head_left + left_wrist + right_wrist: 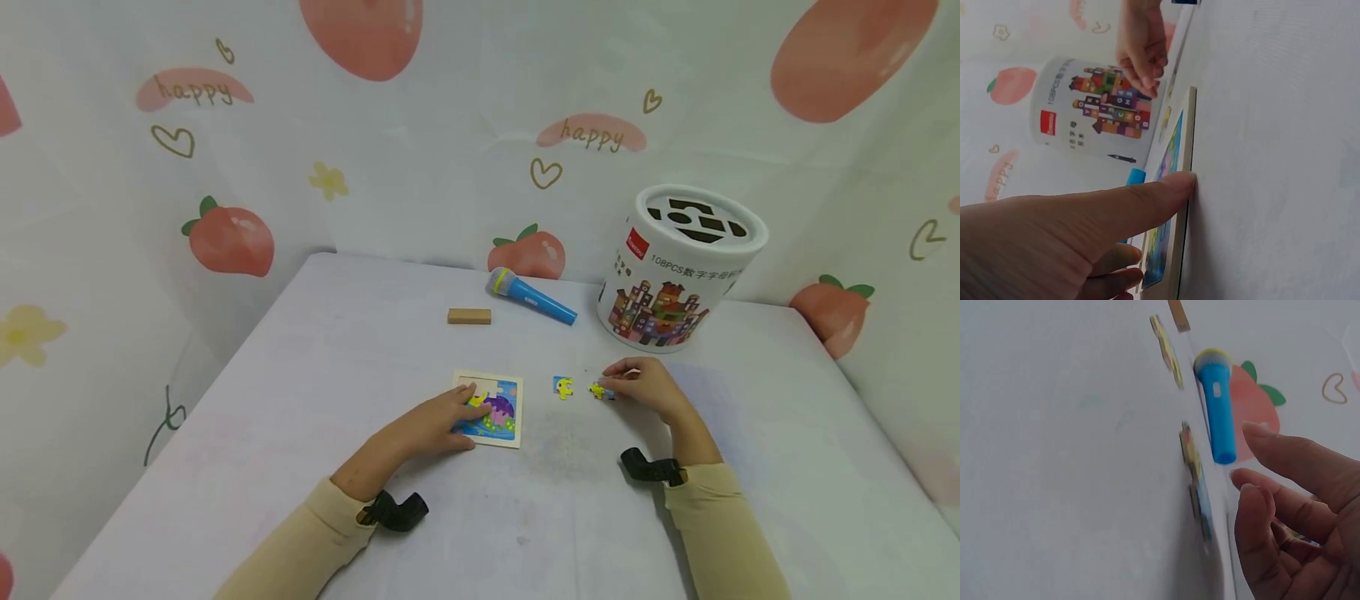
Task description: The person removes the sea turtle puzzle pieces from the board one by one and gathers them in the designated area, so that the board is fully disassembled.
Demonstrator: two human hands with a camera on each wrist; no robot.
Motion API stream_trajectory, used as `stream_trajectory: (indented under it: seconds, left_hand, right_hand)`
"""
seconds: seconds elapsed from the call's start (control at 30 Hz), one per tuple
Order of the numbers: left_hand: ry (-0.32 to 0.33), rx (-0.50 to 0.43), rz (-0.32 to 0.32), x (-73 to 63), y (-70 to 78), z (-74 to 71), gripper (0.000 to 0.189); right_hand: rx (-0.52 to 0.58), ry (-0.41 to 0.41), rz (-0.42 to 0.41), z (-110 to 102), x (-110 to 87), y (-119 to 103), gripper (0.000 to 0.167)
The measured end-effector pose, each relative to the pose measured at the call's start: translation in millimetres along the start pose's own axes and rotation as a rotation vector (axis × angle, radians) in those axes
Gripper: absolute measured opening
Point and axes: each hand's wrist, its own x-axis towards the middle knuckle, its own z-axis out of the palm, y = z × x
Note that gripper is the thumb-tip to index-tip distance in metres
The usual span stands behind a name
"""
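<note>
My left hand [429, 427] rests on a small jigsaw puzzle board [520, 417] with a pale wooden frame and a purple, yellow and blue picture. Its fingers spread over the picture, and in the left wrist view the thumb presses the frame's near edge. To the right of the board lies a yellow and blue puzzle piece [562, 387]. Beyond it, another patch of yellow and blue pieces [1192, 465] lies flat beside my right hand [643, 387]. The right wrist view shows that hand's thumb and fingertips apart, with nothing between them.
A blue toy microphone [534, 297] lies at the back, with a small wooden block [469, 317] left of it. A large white bucket [667, 275] stands behind my right hand. The table [570, 533] meets a printed curtain at the back.
</note>
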Motion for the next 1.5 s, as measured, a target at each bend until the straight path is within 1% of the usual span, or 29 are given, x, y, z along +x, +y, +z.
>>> stream_trajectory:
  seconds: [0.1,0.2,0.33,0.53,0.67,0.87,1.07,1.17,1.3,1.5]
  left_hand:
    - [0.007,0.0,0.032,1.4,2.4,0.6,0.053]
    - [-0.001,-0.005,0.046,3.4,4.7,0.4,0.052]
    - [-0.027,0.0,0.028,7.2,7.6,0.3,0.055]
    - [-0.048,0.034,0.021,11.3,12.0,1.6,0.059]
    - [-0.046,0.049,0.035,11.3,12.3,2.9,0.055]
    - [-0.034,0.067,0.041,11.8,11.4,4.8,0.053]
    - [-0.022,0.067,0.045,12.9,9.6,6.3,0.053]
    - [-0.016,0.056,0.052,12.4,8.5,6.9,0.053]
    - [-0.003,0.046,0.077,11.9,7.3,7.6,0.052]
    - [0.006,0.06,0.102,11.7,6.9,7.9,0.051]
  right_hand:
    - [-0.02,-0.002,-0.014,3,2.4,-5,0.036]
    - [-0.022,-0.009,-0.038,8,4.7,-11,0.036]
    - [-0.025,-0.031,-0.08,19,6.1,-22,0.034]
    - [-0.031,-0.114,-0.167,42,7.0,-44,0.032]
    - [-0.023,-0.153,-0.201,56,9.2,-58,0.031]
    - [-0.033,-0.194,-0.255,72,17.4,-71,0.031]
    - [-0.05,-0.228,-0.259,85,23.9,-81,0.03]
    - [-0.077,-0.223,-0.256,90,25.2,-86,0.027]
    - [-0.106,-0.219,-0.235,95,25.4,-90,0.021]
    - [-0.134,-0.21,-0.2,100,24.0,-94,0.017]
